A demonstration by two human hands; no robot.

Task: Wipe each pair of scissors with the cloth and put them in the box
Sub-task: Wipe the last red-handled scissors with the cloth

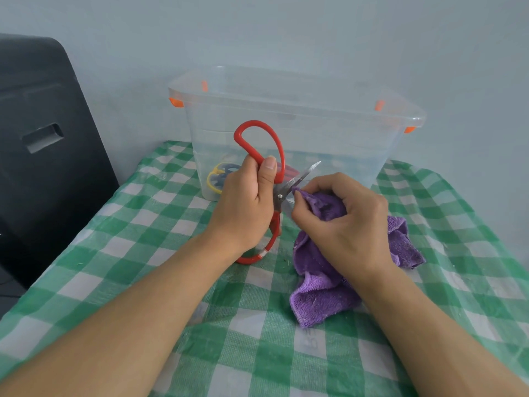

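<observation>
A green-and-white checked tablecloth [160,233] covers the table, with small dark specks scattered on it near the middle. At the left stands a large black object [43,156] with a recessed handle slot. A pale blue-grey wall [286,30] runs behind.

place: home | evidence: green checked tablecloth [160,247], plain wall [315,30]

Red-handled scissors [259,144] are gripped at the handles by the left hand [246,204], blades angled toward the clear box [329,138] at the tabletop's far edge. A purple cloth [320,293] is pinched against the blade by the right hand [340,222]. Yellow-handled scissors [219,179] are seen inside the box, above the green checked tablecloth [257,353].
</observation>
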